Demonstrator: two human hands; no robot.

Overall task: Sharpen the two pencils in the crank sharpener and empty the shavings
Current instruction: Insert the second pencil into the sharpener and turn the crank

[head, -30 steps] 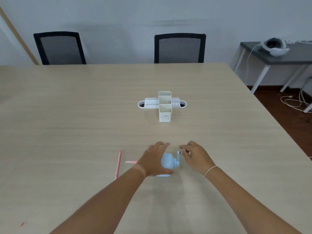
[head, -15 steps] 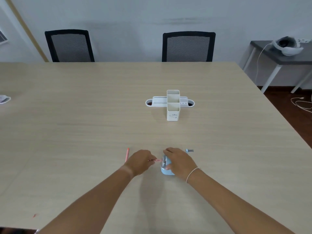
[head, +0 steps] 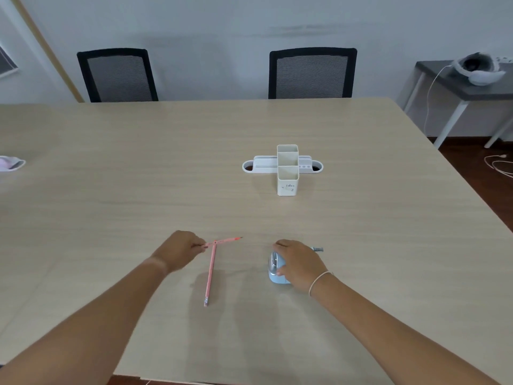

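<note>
My left hand pinches a pink pencil by its rear end; the sharpened tip points right, clear of the sharpener. A second pink pencil lies flat on the table, eraser end toward me, its far end crossing under the held one. My right hand rests over the small light-blue crank sharpener, gripping its body. The grey crank handle sticks out to the right behind my fingers. Most of the sharpener is hidden under my palm.
A white desk organiser stands mid-table beyond the hands. Two black mesh chairs sit at the far edge. A pale object lies at the table's left edge. A grey side table with a headset is at right.
My left hand has pulled the pencil out of the sharpener and moved it left. My right hand shifted from the crank onto the sharpener body.
</note>
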